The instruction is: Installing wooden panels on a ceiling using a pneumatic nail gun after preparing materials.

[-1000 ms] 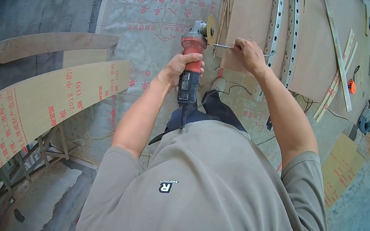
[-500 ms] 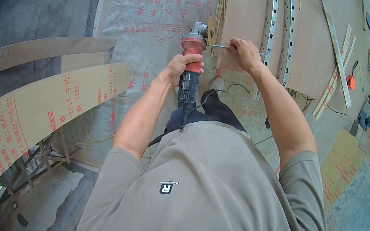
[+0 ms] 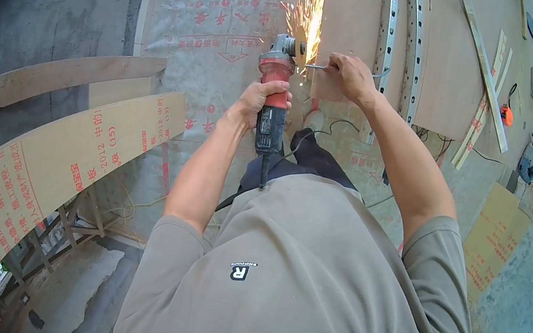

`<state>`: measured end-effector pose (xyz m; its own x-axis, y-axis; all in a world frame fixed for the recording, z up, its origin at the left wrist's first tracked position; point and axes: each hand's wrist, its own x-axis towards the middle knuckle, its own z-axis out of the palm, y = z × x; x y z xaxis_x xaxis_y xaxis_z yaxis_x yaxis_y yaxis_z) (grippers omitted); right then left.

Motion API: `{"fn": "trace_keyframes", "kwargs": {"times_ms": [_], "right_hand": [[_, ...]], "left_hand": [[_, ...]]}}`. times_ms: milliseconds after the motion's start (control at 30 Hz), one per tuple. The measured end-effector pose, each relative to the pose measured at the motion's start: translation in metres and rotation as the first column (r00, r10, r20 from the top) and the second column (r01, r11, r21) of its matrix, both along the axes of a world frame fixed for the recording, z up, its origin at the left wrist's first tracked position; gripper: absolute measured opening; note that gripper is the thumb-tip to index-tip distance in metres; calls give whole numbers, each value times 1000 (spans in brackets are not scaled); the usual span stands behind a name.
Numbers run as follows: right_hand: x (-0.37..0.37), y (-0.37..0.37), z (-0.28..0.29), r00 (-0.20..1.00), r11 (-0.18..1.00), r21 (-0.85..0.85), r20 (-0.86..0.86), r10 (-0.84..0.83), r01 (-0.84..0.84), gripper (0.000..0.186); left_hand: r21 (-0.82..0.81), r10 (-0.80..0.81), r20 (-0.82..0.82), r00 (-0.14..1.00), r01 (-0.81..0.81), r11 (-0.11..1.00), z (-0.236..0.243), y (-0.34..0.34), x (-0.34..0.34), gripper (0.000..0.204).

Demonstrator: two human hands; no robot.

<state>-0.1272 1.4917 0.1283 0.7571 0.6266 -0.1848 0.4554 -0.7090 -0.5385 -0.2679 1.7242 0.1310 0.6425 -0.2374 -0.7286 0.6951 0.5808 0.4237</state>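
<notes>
My left hand (image 3: 265, 100) is wrapped round the red and black body of an angle grinder (image 3: 275, 73), held upright in the picture with its head away from me. In my right hand (image 3: 350, 77) is a thin metal rod (image 3: 385, 75) with a hooked end on the right. The rod's left tip meets the grinder's disc (image 3: 301, 45). From that contact a bright stream of orange sparks (image 3: 315, 12) shoots away from me. The grinder's cord hangs from its near end toward my body.
Two perforated metal rails (image 3: 413, 50) lie on a plywood sheet (image 3: 352, 11) at the right. Beyond them are wood strips (image 3: 484, 69) and an orange tape measure (image 3: 506, 116). At the left stands a curved board (image 3: 71, 155). A cord (image 3: 344, 124) trails near my foot.
Sparks now fly from the disc where the rod tip touches it; half a second ago there were none. Both hands keep almost the same place.
</notes>
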Motion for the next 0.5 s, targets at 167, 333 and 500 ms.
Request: {"fn": "trace_keyframes", "kwargs": {"times_ms": [167,333,500], "right_hand": [[-3,3,5,1000,1000,4,5,1,-1,14],[0,-1,-1,1000,999,49,21,9,-10,15],[1,-1,-2,1000,999,42,-1,5,-5,15]], "left_hand": [[31,8,16,1000,-8,999,0,-4,-4,28],[9,-25,-37,999,25,1000,-1,-4,-4,25],[11,23,18,1000,-23,1000,4,-10,-9,28]]}}
